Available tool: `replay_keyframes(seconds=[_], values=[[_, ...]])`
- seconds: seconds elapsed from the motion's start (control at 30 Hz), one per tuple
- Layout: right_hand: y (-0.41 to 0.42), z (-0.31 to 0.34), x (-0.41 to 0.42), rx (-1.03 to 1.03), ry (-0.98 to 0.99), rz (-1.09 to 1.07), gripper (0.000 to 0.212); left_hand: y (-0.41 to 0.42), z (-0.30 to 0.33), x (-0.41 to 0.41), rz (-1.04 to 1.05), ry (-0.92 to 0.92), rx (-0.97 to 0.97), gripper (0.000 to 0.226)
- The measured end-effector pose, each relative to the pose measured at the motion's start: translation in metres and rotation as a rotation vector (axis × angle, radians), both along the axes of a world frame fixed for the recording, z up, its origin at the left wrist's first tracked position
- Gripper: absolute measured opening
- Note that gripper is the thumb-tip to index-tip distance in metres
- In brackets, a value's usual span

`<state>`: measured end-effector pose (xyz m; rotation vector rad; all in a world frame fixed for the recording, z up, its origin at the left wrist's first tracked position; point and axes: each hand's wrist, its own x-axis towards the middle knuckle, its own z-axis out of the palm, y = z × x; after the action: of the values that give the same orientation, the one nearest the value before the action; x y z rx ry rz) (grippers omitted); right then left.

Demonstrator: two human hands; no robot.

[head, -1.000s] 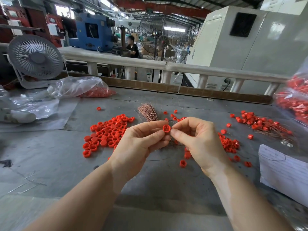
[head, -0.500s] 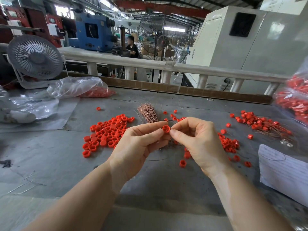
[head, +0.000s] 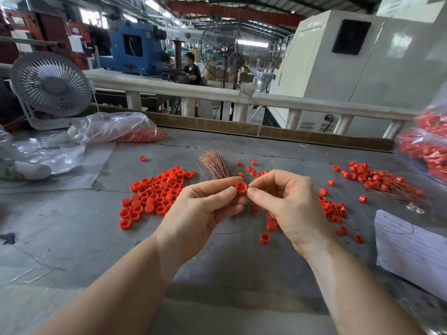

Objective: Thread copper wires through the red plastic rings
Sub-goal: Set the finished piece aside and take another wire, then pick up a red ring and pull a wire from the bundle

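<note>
My left hand pinches a red plastic ring between thumb and forefinger, above the grey table. My right hand meets it from the right, thumb and forefinger pinched together at the ring's side; a thin copper wire between them is too fine to make out. A bundle of copper wires lies just behind the hands. A pile of loose red rings lies to the left. Rings with wires through them lie in a heap at the right.
More loose rings are scattered under and right of my right hand. A clear bag with red rings and a white fan stand at the back left. Another bag of rings is at the right edge, a lined paper sheet below it.
Both hands have stayed together at the ring with only slight finger shifts. Nothing else on the table moved.
</note>
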<state>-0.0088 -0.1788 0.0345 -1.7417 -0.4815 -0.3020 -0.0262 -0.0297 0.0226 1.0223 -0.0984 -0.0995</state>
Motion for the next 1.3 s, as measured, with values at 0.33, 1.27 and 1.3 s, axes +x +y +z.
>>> replay_keyframes(seconds=[0.33,1.27,1.3], values=[[0.0002,-0.0004,0.0006,0.016,0.018,0.006,0.023,-0.0003,-0.0015,0.001,0.011,-0.01,-0.013,0.025],[-0.0005,-0.0029,0.0023,-0.024,0.003,-0.001,0.023,0.0002,0.001,-0.0016,0.008,-0.008,0.052,0.023],[-0.0005,-0.0029,0.0024,-0.023,0.003,-0.001,0.023,-0.0001,0.001,-0.0015,0.009,-0.01,0.047,0.022]])
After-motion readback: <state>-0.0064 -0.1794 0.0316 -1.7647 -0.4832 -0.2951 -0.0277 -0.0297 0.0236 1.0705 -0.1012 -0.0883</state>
